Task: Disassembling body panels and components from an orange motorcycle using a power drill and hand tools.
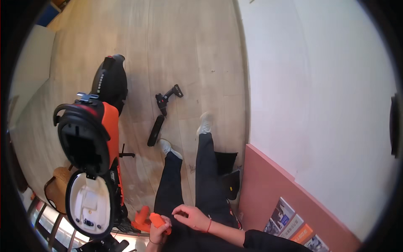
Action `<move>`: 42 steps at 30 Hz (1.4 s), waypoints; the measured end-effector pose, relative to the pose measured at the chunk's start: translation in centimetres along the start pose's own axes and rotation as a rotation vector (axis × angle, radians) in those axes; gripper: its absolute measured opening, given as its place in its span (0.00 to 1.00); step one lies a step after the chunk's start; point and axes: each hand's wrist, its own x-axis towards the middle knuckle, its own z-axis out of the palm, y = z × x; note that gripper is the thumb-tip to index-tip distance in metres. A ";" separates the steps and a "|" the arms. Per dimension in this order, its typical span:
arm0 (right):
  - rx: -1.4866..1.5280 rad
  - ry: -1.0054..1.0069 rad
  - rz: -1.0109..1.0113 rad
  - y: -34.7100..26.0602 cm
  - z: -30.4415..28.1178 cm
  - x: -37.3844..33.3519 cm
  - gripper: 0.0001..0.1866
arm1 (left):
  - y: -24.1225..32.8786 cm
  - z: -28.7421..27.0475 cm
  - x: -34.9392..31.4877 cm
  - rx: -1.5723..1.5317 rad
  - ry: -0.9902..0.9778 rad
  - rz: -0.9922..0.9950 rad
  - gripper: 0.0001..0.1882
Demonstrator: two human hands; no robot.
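My left hand (158, 232) is closed around a smooth orange piece (157, 219) with a rounded end, low in the view in front of my lap. Close by on its left is another orange shape (142, 217); whether the two belong to one part I cannot tell. Over my thigh, just right of the piece, my right hand (194, 218) hovers with loosely bent fingers, a gap between thumb and fingertips and nothing visible in it. On my left stands an orange and black scooter (111, 130), its black seat (86, 113) tipped up above a white storage bin (86, 206).
A black cordless drill (167, 100) lies on the wood floor beyond my feet, with a long black piece (155, 131) beside it. Dark flat items (229, 182) rest by my right leg. A pink panel (268, 180) and white wall border the right. A brown chair (58, 189) stands behind the scooter.
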 end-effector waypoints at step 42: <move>0.017 1.297 0.779 49.0 -21.9 50.3 0.14 | -16.2 -17.6 60.6 -0.422 0.186 0.059 0.14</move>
